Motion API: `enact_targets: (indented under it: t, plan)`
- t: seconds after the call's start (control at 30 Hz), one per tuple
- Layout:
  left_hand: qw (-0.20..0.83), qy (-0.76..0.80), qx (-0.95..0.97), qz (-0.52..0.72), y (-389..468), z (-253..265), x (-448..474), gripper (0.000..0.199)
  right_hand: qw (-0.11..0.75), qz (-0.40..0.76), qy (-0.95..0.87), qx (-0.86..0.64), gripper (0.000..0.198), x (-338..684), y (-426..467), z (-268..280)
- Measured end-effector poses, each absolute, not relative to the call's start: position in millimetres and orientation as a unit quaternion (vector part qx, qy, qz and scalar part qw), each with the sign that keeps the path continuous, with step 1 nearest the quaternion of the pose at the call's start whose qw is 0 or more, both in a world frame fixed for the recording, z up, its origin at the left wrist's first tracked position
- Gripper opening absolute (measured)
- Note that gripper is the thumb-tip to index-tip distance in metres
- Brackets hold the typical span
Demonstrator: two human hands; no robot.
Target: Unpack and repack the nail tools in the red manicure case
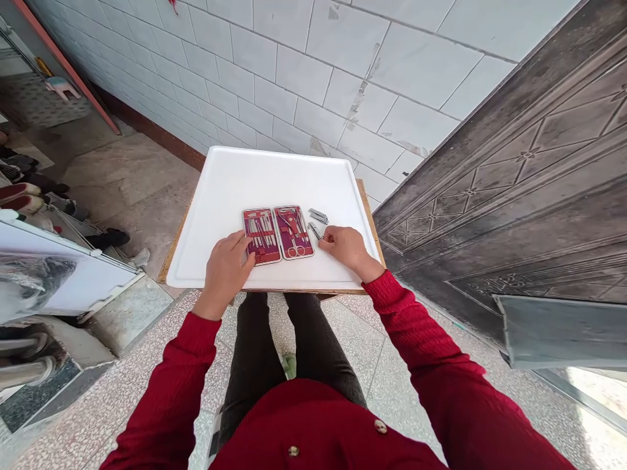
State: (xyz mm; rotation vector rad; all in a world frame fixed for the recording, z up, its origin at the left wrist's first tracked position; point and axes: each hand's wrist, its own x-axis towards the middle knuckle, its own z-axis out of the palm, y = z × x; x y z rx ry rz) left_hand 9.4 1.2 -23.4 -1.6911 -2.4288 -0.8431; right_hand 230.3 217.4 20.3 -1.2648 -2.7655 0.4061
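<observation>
A manicure set case (279,236) lies unfolded on a white board (274,176). Small metal tools sit in its left half under a red strap, while the right half holds scissors (296,250) and other tools. My left hand (226,264) rests at the case's left edge, thumb and fingers apart and touching it. To the right of the case, my right hand (347,248) is closed in a pinch on the near end of a small nail clipper (315,230). Just beyond it lies another nail clipper (318,215), flat on the board.
A wooden table edge (368,212) shows under the board. Behind stands a tiled wall (304,72); a dark metal door (519,170) is on the right. Shoes on a rack (24,199) are at the left.
</observation>
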Motion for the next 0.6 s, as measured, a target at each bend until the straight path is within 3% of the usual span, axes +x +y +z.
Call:
enact_targets:
  t: [0.23, 0.47, 0.6]
  plan:
    - [0.020, -0.798, -0.538, -0.269, 1, -21, 13, 0.042, 0.167, 0.206, -0.900, -0.346, 0.011, 216, 203, 26]
    - [0.025, -0.796, -0.544, -0.265, 0, -20, 14, 0.042, 0.116, 0.275, -0.922, -0.246, 0.007, 175, 171, 23]
    - [0.030, -0.791, -0.551, -0.265, 0, -21, 13, 0.040, 0.143, 0.296, -0.917, -0.228, 0.008, 173, 170, 20]
